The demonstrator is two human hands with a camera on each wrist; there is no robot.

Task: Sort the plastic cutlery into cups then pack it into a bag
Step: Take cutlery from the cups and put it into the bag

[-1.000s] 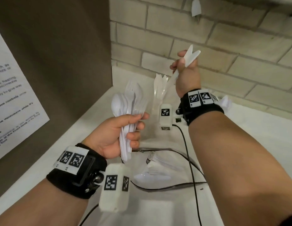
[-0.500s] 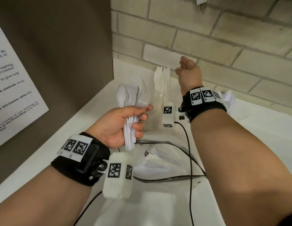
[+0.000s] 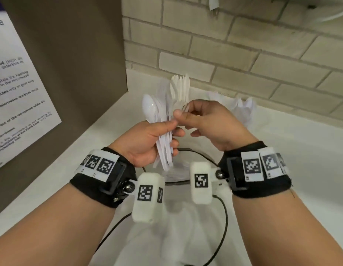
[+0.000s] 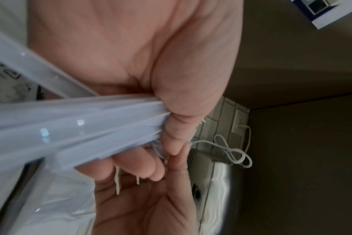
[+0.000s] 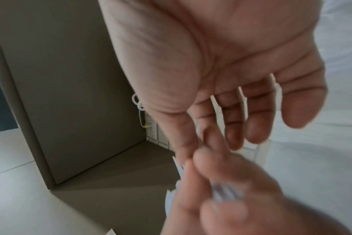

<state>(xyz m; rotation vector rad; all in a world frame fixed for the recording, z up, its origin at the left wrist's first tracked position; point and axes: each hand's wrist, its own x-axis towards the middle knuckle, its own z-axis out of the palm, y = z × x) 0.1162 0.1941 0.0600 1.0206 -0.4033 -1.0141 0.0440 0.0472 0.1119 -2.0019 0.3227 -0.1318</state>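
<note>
My left hand point(image 3: 172, 131) grips a bundle of white plastic cutlery point(image 3: 164, 131) upright, spoon bowls point(image 3: 148, 108) at its top. The handles point(image 4: 70, 124) cross the palm in the left wrist view. My right hand point(image 3: 183, 112) meets the bundle's top, and its thumb and forefinger pinch a fork's head point(image 3: 186, 108); the pinch is blurred in the right wrist view point(image 5: 193, 152). Behind the hands a clear cup holds upright white knives point(image 3: 180, 87). A clear plastic bag point(image 3: 176, 173) lies on the counter under my hands.
A brown cabinet side point(image 3: 71, 73) with a printed notice point(image 3: 17, 96) walls the left. A brick wall point(image 3: 243, 60) runs behind the white counter point(image 3: 310, 150). Crumpled white plastic point(image 3: 243, 106) sits at the back right. Black cables point(image 3: 222, 227) loop across the counter near my wrists.
My right hand lowered the knife it held into the back cup, let go, then came back to the bundle and pinched a fork. The left hand kept its grip.
</note>
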